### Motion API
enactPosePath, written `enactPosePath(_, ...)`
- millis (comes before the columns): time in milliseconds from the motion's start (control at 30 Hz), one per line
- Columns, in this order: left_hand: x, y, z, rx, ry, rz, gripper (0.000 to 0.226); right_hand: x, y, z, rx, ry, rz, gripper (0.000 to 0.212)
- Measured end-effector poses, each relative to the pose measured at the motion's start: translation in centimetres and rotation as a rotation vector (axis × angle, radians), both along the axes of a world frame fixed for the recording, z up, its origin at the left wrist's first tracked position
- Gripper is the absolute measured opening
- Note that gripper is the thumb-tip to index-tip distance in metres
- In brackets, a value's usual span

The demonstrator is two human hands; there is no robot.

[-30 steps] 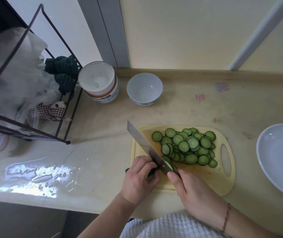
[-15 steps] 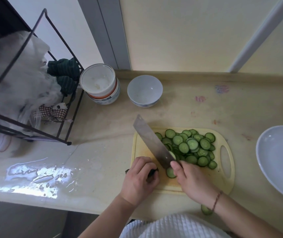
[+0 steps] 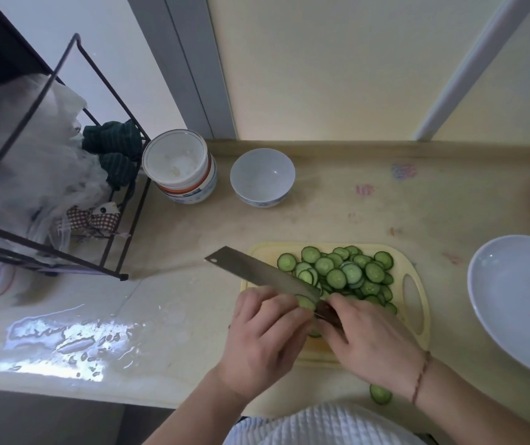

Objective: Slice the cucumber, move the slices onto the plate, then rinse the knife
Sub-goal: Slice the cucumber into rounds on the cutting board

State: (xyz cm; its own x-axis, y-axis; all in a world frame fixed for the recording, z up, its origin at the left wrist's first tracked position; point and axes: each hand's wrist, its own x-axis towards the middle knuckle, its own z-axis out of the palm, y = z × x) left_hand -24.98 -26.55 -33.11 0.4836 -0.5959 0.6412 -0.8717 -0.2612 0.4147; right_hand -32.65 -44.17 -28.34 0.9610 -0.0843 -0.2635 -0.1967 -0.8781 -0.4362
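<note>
A: Your right hand (image 3: 369,338) fingers (image 3: 337,305) are curled round the handle of the broad steel cleaver (image 3: 263,275). Left hand (image 3: 265,342) fingers (image 3: 284,308) pinch a slice at the blade's heel.

B: Cucumber?

A: Green cucumber rounds (image 3: 344,274) heaped on your pale yellow plastic board (image 3: 416,311); white plate (image 3: 520,303) is empty. One stray (image 3: 380,394) sits at the worktop (image 3: 193,284) edge.

B: Risk?

A: Fingertips near the edge: cut likely. Stray may fall.

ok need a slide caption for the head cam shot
Right hand holds the knife over cucumber slices on the cutting board; plate waits empty.
</note>
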Motion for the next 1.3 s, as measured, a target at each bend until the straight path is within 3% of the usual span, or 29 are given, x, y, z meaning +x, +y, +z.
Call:
enactPosePath(200,2.0,-0.5,-0.4,0.183,0.090,-0.005,0.012,0.0,0.4,-0.8,-0.112,0.012,0.073,0.033)
enactPosePath(367,2.4,-1.1,0.9,0.359,0.438,0.191,0.006,0.0,0.0,-0.4,-0.190,0.009,0.142,0.035)
enactPosePath(567,5.0,-2.1,0.2,0.550,0.371,0.327,0.017,-1.0,0.8,0.2,-0.168,0.048,0.189,0.035)
enactPosePath(633,5.7,-2.4,1.1,0.470,0.290,0.323,0.022,-1.5,0.9,0.6,-0.115,0.060,0.165,0.034)
enactPosePath(733,5.4,-2.4,4.2,0.062,0.215,0.277,0.019,-2.7,0.3,1.1,0.084,0.088,0.075,0.031)
enactPosePath(800,4.3,-1.5,5.5,-0.159,0.158,0.249,0.015,-3.8,-0.6,1.0,0.199,0.073,0.008,0.041)
enactPosePath(867,3.1,-0.2,4.3,-0.232,0.143,0.180,0.014,-5.3,-2.1,0.2,0.280,0.066,-0.084,0.052)
enactPosePath(1000,0.6,2.5,-1.1,-0.033,0.184,0.055,0.019,-7.6,-4.4,-1.9,0.279,0.112,-0.123,0.053)
enactPosePath(1133,-1.3,3.5,-4.6,0.197,0.268,0.119,0.026,-8.6,-5.2,-3.4,0.265,0.143,-0.104,0.057)
enactPosePath(1300,-1.2,3.7,-5.6,0.284,0.354,0.123,0.032,-7.9,-5.5,-3.8,0.309,0.136,-0.124,0.060)
